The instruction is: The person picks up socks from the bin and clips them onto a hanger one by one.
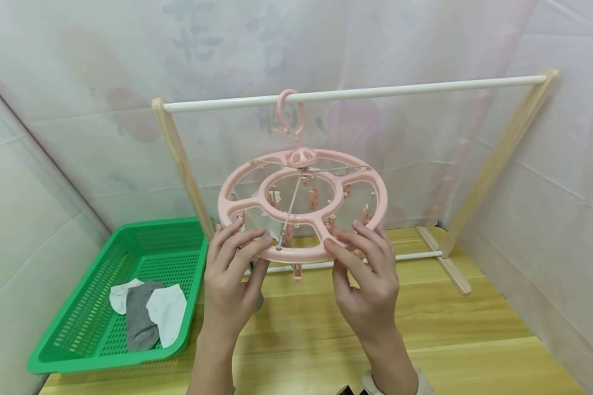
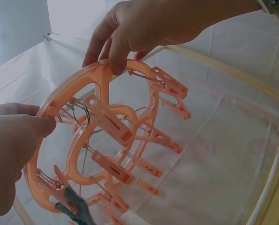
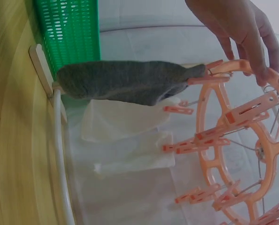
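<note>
A round pink clip hanger (image 1: pixel 298 254) hangs by its hook (image 1: pixel 280 112) over the white rail. My left hand (image 1: pixel 232 274) holds its near left rim, fingers on top and thumb beneath. On the near right, my right hand (image 1: pixel 368 274) pinches the rim the same way. Several pink clips (image 2: pixel 109 119) dangle under the ring. In the right wrist view, a grey sock (image 3: pixel 125 79) hangs from a clip close to my left hand, with a white sock (image 3: pixel 120 119) beside it and another white sock (image 3: pixel 134 154) farther along.
The drying rack has a white top rail (image 1: pixel 400 90) between wooden posts, one post (image 1: pixel 499 159) slanting at the right. A green basket (image 1: pixel 104 362) on the left holds a grey sock (image 1: pixel 140 318) and white pieces (image 1: pixel 168 312). Fabric walls surround the wooden table (image 1: pixel 296 340).
</note>
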The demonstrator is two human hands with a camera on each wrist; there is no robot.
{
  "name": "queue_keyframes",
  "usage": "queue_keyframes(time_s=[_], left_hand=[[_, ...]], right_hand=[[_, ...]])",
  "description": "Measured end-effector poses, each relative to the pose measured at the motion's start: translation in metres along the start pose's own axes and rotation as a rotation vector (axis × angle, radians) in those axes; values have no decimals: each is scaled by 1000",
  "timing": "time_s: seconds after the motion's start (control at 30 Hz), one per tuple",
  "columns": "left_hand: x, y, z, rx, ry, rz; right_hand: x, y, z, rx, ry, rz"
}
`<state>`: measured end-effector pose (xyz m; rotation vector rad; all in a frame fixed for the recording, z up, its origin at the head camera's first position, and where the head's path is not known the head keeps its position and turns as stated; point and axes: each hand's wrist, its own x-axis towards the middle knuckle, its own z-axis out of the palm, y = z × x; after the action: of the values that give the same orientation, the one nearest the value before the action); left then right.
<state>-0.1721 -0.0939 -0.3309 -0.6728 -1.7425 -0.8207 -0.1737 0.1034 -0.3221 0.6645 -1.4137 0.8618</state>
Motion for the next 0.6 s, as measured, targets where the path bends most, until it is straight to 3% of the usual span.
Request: queue_keyframes(time_s=[0.13, 0.2, 0.3, 0.43, 0.6], left_hand=[[1, -1, 2, -8, 15, 4], [1, -1, 2, -7, 16, 5], [2, -1, 2, -3, 11, 4], [1, -1, 1, -5, 9, -5], [-1, -2, 0, -21, 8, -21]], right_hand=[[1, 0, 3, 181, 142, -61], [-2, 2, 3, 311, 121, -78], [-11, 8, 0, 442, -84, -37], [-29, 15, -1, 424, -345, 88], [-39, 18, 1, 390, -427, 272]])
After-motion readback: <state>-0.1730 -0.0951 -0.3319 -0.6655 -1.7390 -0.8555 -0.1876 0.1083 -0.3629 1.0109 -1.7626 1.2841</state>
